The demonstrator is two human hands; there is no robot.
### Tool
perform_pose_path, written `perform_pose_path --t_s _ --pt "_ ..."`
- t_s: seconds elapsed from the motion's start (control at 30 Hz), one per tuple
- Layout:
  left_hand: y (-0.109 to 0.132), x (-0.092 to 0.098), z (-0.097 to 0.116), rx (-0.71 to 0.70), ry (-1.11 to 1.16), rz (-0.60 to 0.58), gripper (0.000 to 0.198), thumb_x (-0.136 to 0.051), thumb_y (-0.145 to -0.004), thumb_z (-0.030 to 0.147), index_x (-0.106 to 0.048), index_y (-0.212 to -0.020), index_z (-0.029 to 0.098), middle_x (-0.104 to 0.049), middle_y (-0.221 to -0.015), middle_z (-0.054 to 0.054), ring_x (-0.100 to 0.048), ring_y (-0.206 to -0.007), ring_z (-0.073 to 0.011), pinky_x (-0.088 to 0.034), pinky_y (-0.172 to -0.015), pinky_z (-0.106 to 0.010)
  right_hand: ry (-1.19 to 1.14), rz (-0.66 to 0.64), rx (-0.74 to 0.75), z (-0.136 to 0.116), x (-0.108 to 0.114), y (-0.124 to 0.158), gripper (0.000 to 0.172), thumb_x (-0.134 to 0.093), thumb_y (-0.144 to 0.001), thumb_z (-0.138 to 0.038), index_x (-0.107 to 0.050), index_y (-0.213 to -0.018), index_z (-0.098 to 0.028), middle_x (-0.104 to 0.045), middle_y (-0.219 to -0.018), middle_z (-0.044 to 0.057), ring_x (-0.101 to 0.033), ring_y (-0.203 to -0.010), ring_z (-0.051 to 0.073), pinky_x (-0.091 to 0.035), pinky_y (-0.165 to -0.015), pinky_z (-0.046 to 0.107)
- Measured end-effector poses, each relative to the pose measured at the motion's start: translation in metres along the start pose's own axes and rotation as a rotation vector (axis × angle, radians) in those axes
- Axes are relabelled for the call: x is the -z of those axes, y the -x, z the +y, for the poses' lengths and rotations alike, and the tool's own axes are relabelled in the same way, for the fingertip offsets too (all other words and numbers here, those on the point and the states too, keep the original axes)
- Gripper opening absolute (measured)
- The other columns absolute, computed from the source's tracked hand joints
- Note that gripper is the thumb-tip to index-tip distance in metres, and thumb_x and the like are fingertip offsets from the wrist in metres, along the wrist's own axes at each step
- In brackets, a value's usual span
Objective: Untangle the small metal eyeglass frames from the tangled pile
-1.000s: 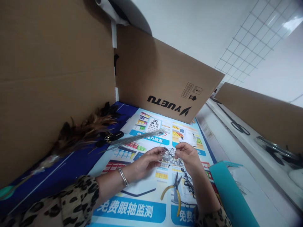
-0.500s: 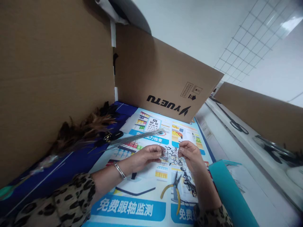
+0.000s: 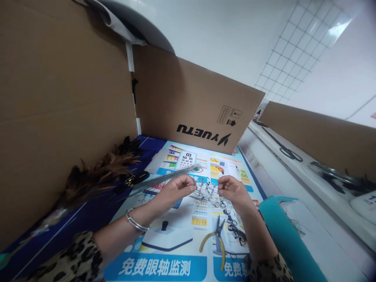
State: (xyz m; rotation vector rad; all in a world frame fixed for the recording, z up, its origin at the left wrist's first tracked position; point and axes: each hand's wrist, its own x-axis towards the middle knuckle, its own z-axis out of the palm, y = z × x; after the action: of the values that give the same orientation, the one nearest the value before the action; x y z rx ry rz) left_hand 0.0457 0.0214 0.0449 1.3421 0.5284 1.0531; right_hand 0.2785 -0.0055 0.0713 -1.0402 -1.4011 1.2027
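My left hand (image 3: 179,187), with a silver bracelet (image 3: 136,222) on its wrist, is closed in a pinch at the left side of a tangle of thin wire loops (image 3: 213,192). My right hand (image 3: 234,192) is pinched at the tangle's right side. What lies between the fingertips of either hand is too fine to make out. More dark wire loops (image 3: 235,231) trail toward me beside the right forearm. Yellow-handled pliers (image 3: 218,233) lie with jaws parted below the hands. A bundle of straight thin wires (image 3: 176,172) lies behind my left hand.
Brown feathers (image 3: 100,168) and a black key fob (image 3: 139,178) lie at the left. Cardboard panels (image 3: 194,94) stand at the back and left. A teal box (image 3: 289,235) is at the right, near scissors (image 3: 290,153) on a white ledge. A printed poster (image 3: 155,266) covers the table.
The view has shifted slightly. My left hand has moved a little left, and the gap between the hands is wider. The pliers stay in place.
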Motion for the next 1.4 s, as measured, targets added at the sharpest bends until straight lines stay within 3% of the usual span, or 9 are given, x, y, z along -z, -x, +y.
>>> perform_pose_path --t_s 0.1,0.2,0.27,0.33,0.6,0.8,0.97,1.2,1.4 --pt "0.001 0.001 0.006 -0.041 -0.07 0.003 0.012 -0.058 -0.079 0.025 -0.053 -0.072 0.016 -0.055 -0.087 -0.004 -0.05 -0.085 -0.0177 -0.037 -0.076 -0.031 0.044 0.009 0.018 0.001 -0.002 0.001 0.028 -0.069 -0.066 -0.014 -0.062 -0.092 -0.02 -0.054 -0.072 -0.001 -0.047 -0.064 0.01 -0.037 -0.057 0.022" --pt "0.002 0.002 0.009 -0.043 -0.08 -0.011 0.011 -0.061 -0.077 0.022 -0.056 -0.07 0.016 -0.049 -0.118 -0.007 -0.042 -0.113 -0.0243 -0.033 -0.089 -0.036 0.083 0.025 0.027 -0.003 -0.005 0.003 0.027 -0.069 -0.067 -0.015 -0.062 -0.092 -0.019 -0.053 -0.07 -0.002 -0.047 -0.064 0.01 -0.036 -0.056 0.023" --pt "0.001 0.002 0.009 0.002 0.0 -0.06 0.009 -0.061 -0.077 0.021 -0.056 -0.07 0.017 -0.039 -0.133 -0.006 -0.033 -0.124 -0.0263 -0.029 -0.095 -0.04 0.088 0.026 0.022 -0.006 -0.007 0.004 0.025 -0.068 -0.068 -0.017 -0.062 -0.092 -0.019 -0.053 -0.069 -0.002 -0.047 -0.063 0.01 -0.036 -0.056 0.023" --pt "0.001 0.001 0.007 0.062 0.125 -0.116 0.009 -0.06 -0.078 0.02 -0.056 -0.07 0.017 -0.036 -0.137 -0.004 -0.033 -0.125 -0.0269 -0.031 -0.096 -0.043 0.076 0.022 0.01 -0.008 -0.008 0.003 0.023 -0.068 -0.068 -0.019 -0.062 -0.091 -0.019 -0.054 -0.068 -0.002 -0.046 -0.061 0.01 -0.035 -0.056 0.023" --pt "0.003 0.0 -0.007 0.134 0.315 -0.103 0.007 -0.057 -0.08 0.016 -0.054 -0.073 0.016 -0.045 -0.126 -0.007 -0.05 -0.104 -0.0226 -0.04 -0.088 -0.042 0.004 0.061 -0.009 0.002 -0.01 0.0 0.019 -0.068 -0.069 -0.023 -0.062 -0.086 -0.018 -0.054 -0.064 -0.003 -0.048 -0.055 0.009 -0.038 -0.052 0.023" --pt "0.003 -0.001 -0.01 0.122 0.34 -0.108 0.01 -0.058 -0.079 0.015 -0.054 -0.07 0.017 -0.042 -0.131 -0.004 -0.038 -0.12 -0.0244 -0.035 -0.092 -0.04 -0.034 0.056 -0.019 0.005 -0.009 -0.001 0.017 -0.067 -0.07 -0.022 -0.062 -0.086 -0.017 -0.053 -0.063 -0.003 -0.05 -0.052 0.008 -0.04 -0.051 0.023" --pt "0.003 0.0 -0.009 0.153 0.38 -0.13 0.009 -0.056 -0.08 0.016 -0.053 -0.072 0.017 -0.044 -0.129 -0.006 -0.046 -0.112 -0.0246 -0.036 -0.09 -0.042 -0.038 0.052 -0.01 0.007 -0.007 -0.001 0.018 -0.067 -0.07 -0.022 -0.062 -0.087 -0.018 -0.053 -0.064 -0.003 -0.05 -0.054 0.009 -0.041 -0.052 0.022" --pt "0.004 -0.002 -0.008 0.144 0.348 -0.09 0.009 -0.06 -0.077 0.019 -0.054 -0.071 0.016 -0.048 -0.119 -0.006 -0.051 -0.1 -0.0214 -0.039 -0.086 -0.04 -0.035 0.053 -0.026 0.005 -0.005 0.0 0.02 -0.068 -0.069 -0.025 -0.062 -0.087 -0.018 -0.053 -0.065 -0.002 -0.049 -0.054 0.009 -0.041 -0.051 0.022" --pt "0.004 -0.004 0.0 0.032 0.199 -0.074 0.011 -0.06 -0.078 0.018 -0.053 -0.069 0.016 -0.053 -0.094 -0.004 -0.051 -0.087 -0.017 -0.038 -0.081 -0.033 -0.013 0.017 -0.024 0.0 -0.002 0.001 0.02 -0.067 -0.071 -0.024 -0.061 -0.089 -0.018 -0.054 -0.067 -0.002 -0.051 -0.056 0.009 -0.041 -0.053 0.023"
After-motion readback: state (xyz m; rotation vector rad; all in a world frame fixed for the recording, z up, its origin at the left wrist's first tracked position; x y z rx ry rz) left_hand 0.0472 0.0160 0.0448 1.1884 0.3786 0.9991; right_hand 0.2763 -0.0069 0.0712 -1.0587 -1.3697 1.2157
